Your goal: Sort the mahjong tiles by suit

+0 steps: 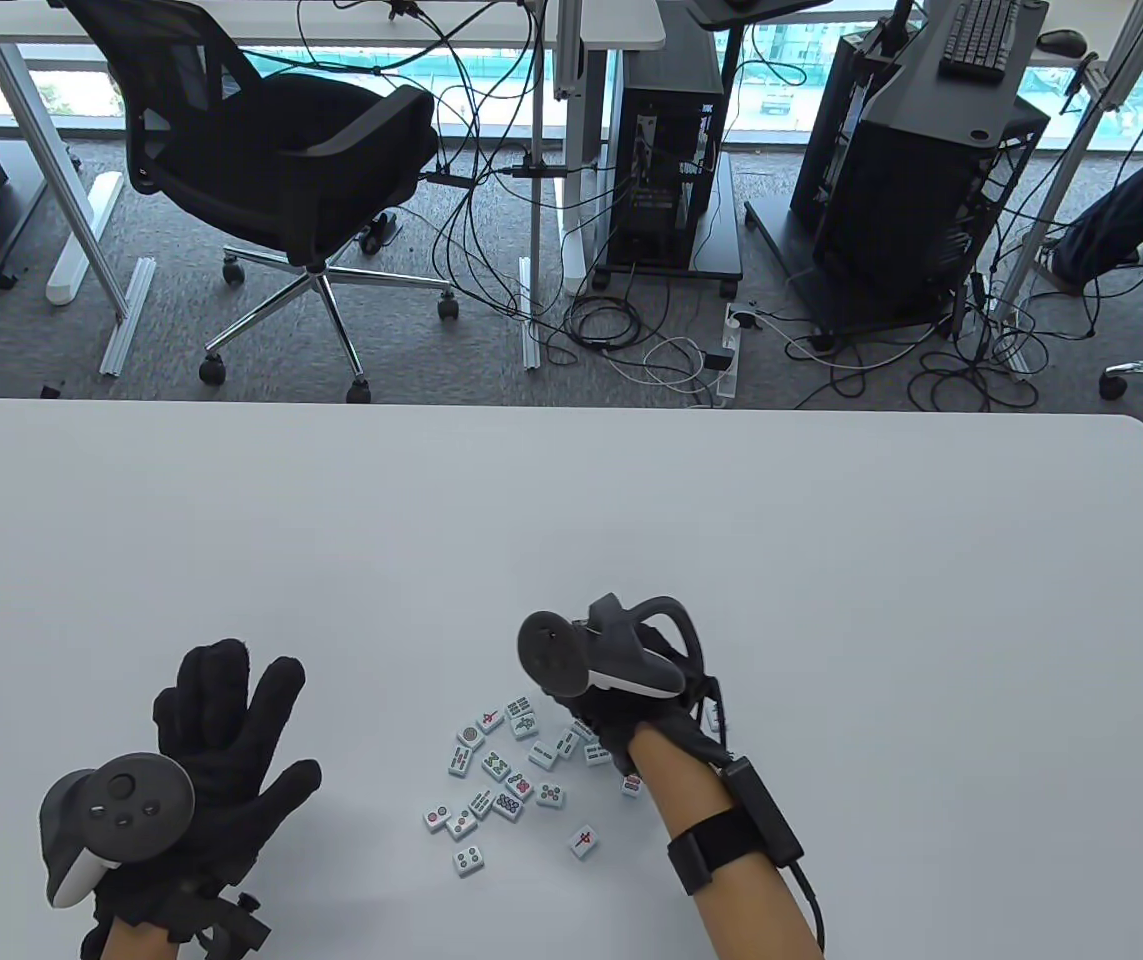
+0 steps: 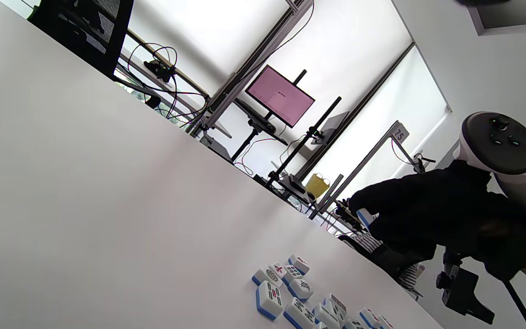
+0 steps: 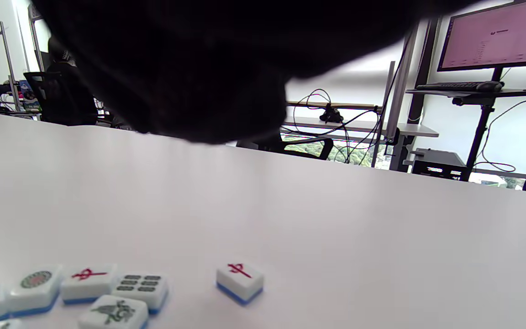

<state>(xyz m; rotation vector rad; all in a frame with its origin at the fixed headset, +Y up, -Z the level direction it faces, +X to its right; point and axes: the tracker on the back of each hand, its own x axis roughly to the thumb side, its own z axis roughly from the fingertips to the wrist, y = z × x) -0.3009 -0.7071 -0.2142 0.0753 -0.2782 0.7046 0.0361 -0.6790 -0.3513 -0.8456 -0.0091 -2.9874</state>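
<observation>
White worktop [image 1: 831, 560] fills the near half of the table view, and nearly all the action sits close to its 6 o'clock edge. Nearest, at about 7 o'clock, the left hand [image 1: 216, 740] lies flat with fingers spread and straight, gripping nothing, well apart from the tiles. Just past it toward centre lies the loose cluster of mahjong tiles [image 1: 501, 775], face up, unsorted, suits jumbled together: circles, bamboo and red-marked faces all mixed. One red-character tile [image 1: 583, 840] sits a little apart at the cluster's 5 o'clock side. Over the cluster's 2 o'clock edge hovers the right hand [image 1: 631, 735], and the left wrist view shows its curled fingers [image 2: 381, 201] pinching a single tile [image 2: 364, 216], lifted off the surface. So my read: sorting has barely begun, with no separate suit groups laid out yet, and this is the first carry. The next move calls for picking a bare patch of worktop, well apart from the pile, and setting the tile down face up to start its suit's group. Farther off, at 11 o'clock beyond the worktop, an office chair [image 1: 281, 160] stands on the carpet among trailing cables.
</observation>
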